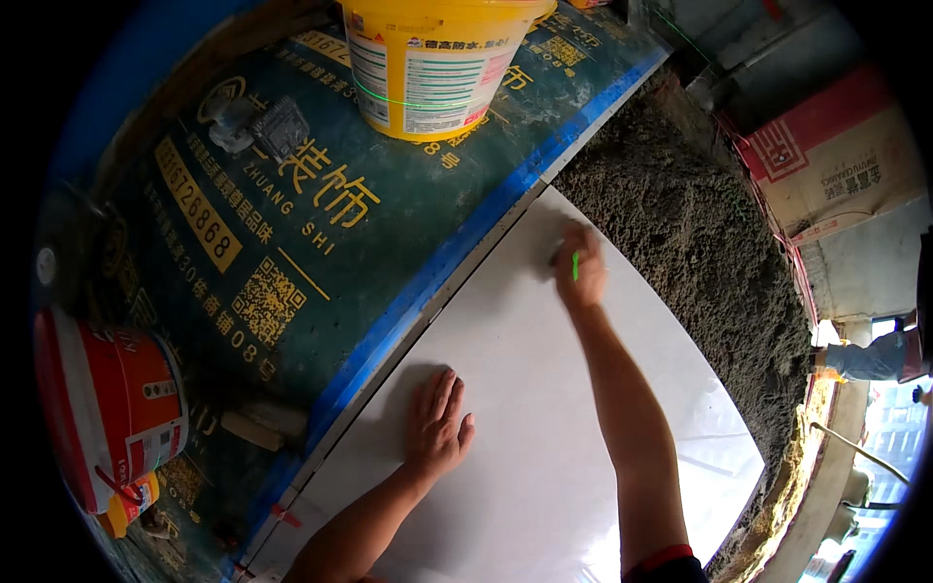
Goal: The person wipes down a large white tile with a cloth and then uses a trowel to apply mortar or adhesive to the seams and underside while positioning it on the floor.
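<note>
A large glossy white tile [525, 389] lies in front of me, its left edge along a narrow joint. My left hand [439, 428] rests flat on the tile near that edge, open, fingers together and thumb apart. Farther off, my right hand [581, 267] is at the tile's far part, fingers curled and slightly blurred. Whatever it may hold is hidden, and I cannot tell whether it touches the tile. A green laser mark crosses its back. A small red clip [284, 515] sits at the joint in the lower left.
Dark, crumbly mortar [680, 214] borders the tile on the right. On the left, a green printed protective sheet [321, 262] edged with blue tape [374, 350] carries a yellow bucket [437, 78], a red bucket [126, 408] and a suction-cup-like tool [258, 126]. A cardboard box [826, 155] stands far right.
</note>
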Tool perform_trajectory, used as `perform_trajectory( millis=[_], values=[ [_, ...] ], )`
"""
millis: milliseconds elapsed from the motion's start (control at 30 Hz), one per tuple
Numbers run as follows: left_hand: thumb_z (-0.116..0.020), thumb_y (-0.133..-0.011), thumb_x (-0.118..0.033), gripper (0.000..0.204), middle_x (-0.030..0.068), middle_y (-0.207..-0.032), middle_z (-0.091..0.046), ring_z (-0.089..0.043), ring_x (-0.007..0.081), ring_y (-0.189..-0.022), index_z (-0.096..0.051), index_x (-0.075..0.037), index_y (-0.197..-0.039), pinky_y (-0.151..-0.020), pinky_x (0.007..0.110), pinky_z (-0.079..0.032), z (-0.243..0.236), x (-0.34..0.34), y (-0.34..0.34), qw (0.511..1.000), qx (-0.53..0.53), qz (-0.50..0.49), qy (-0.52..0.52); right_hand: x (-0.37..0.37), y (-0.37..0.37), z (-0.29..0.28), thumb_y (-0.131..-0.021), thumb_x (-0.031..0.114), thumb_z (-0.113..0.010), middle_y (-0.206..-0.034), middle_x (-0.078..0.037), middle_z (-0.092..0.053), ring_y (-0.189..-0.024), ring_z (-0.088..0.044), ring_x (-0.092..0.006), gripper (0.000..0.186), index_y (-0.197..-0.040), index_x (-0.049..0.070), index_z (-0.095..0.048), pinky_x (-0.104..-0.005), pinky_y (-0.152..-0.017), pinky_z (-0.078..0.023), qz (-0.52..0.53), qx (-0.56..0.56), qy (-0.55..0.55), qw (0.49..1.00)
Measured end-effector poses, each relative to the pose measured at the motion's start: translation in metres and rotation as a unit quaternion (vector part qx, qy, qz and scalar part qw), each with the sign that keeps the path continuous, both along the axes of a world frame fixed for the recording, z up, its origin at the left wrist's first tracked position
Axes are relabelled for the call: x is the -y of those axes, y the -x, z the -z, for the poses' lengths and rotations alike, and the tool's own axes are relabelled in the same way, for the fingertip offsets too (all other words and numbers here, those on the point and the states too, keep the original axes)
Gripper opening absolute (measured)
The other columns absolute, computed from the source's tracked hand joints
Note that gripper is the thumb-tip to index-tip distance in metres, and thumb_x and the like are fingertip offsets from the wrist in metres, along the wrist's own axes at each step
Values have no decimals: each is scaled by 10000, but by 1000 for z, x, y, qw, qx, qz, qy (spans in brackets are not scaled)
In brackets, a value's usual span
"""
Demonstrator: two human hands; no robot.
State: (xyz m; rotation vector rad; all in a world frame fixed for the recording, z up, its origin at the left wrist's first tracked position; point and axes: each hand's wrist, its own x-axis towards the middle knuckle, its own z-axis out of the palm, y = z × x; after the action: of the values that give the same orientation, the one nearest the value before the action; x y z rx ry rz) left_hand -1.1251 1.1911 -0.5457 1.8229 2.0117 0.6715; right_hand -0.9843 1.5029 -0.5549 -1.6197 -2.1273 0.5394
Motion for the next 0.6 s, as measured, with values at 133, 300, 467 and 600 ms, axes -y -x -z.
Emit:
perform_trajectory(
  millis=[133,300,467,600],
  values=[
    [-548,-877,-250,493,176,-1434,-368,-333,333,-1343,-484,31,-1277,-1072,528,-274,-3,-15,-23,999,23,24,-19,-22,-53,63,-880,139,-455,-1336,-147,-489,-1240,-458,-328,432,-1307,148,-519,-421,-1033,-396,-93,139,-274,947],
    [-565,-867,-276,520,183,-1414,-386,-345,359,-1324,-476,17,-1288,-1074,537,-264,2,0,11,1000,3,10,-14,-33,-46,7,-887,187,-487,-1260,-167,-513,-1205,-456,-298,362,-1229,69,-499,-380,-1032,-353,163,235,-31,958],
    [-572,-859,-417,621,196,-1389,-423,-375,375,-1301,-469,12,-1296,-1064,529,-278,14,-5,-1,999,-14,13,-36,145,-6,48,-907,254,-492,-1455,-199,-347,-1377,-269,-361,565,-1405,27,-351,-503,-1133,-202,-86,80,-83,990],
    [-525,-901,-439,657,200,-1408,-418,-397,375,-1292,-397,0,-1372,-1068,469,-310,30,-2,11,994,32,-17,-104,279,0,-10,-851,335,-577,-1499,-151,-272,-1399,-191,-395,556,-1340,88,-484,-551,-1141,-161,-275,104,69,953]
  ],
)
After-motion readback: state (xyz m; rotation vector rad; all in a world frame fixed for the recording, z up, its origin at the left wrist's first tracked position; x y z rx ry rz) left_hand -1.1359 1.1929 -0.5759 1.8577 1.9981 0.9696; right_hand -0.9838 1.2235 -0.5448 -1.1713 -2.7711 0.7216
